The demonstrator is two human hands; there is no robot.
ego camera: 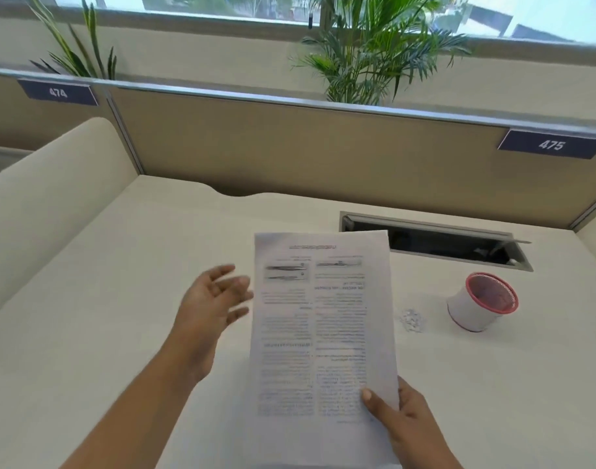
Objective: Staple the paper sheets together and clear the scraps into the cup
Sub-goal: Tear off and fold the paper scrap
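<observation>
A stack of printed paper sheets (323,333) is held up above the desk, with the text upside down to me. My right hand (401,418) grips the stack at its near right corner, thumb on top. Just left of the sheets, my left hand (215,299) hovers with its fingers spread, blurred, holding nothing. A small pile of white paper scraps (412,320) lies on the desk right of the sheets. Beside the scraps stands a white cup with a red rim (479,302), tilted toward me. No stapler is in view.
The cream desk (120,299) is bounded by a tan partition (323,147) at the back and a rounded divider (52,198) on the left. An open cable hatch (435,242) is sunk into the desk behind the cup.
</observation>
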